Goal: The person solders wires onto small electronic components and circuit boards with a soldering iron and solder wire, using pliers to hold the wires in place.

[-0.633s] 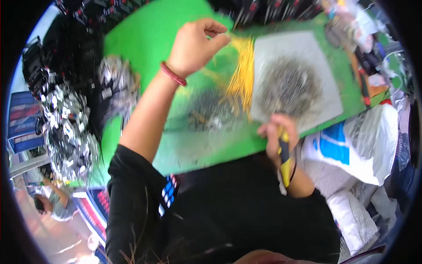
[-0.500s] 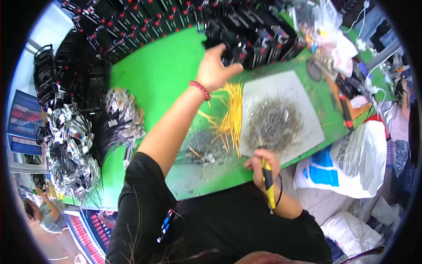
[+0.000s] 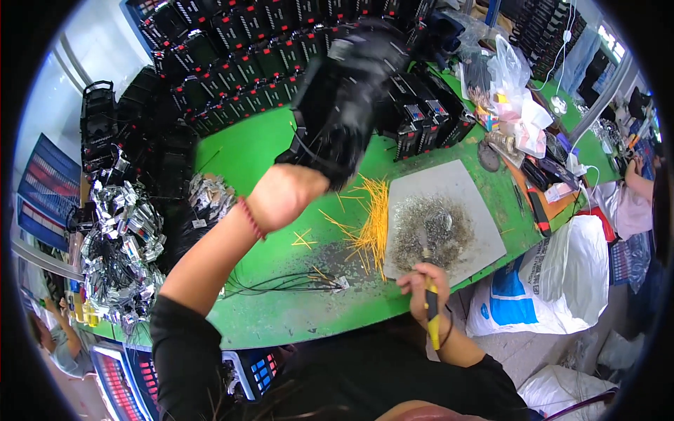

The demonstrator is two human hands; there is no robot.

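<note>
My left hand [image 3: 284, 198] is closed round the near end of a black plastic housing [image 3: 335, 126], which is tilted above the table and smeared by motion. In my right hand [image 3: 423, 289] is a yellow-and-black soldering iron [image 3: 432, 309], its tip pointing at a grey board [image 3: 472, 193]. Dark grey metal crumbs [image 3: 435, 228] cover the middle of that board. Along the board's left edge lies a pile of thin yellow strips [image 3: 375, 224]. Black wires with a white tag [image 3: 342, 282] rest on the table's near side.
Rows of black housings [image 3: 249, 67] line the back of the green table [image 3: 239, 144], with more [image 3: 428, 112] at the back right. Bundles of wires with silvery ends [image 3: 123, 245] lie left. Plastic bags [image 3: 516, 91] and hand tools [image 3: 539, 210] are at the right.
My left hand has come away from the back-right housings, moving left and nearer with one black housing lifted in it. My right hand keeps the soldering iron near the board. The view has shifted.
</note>
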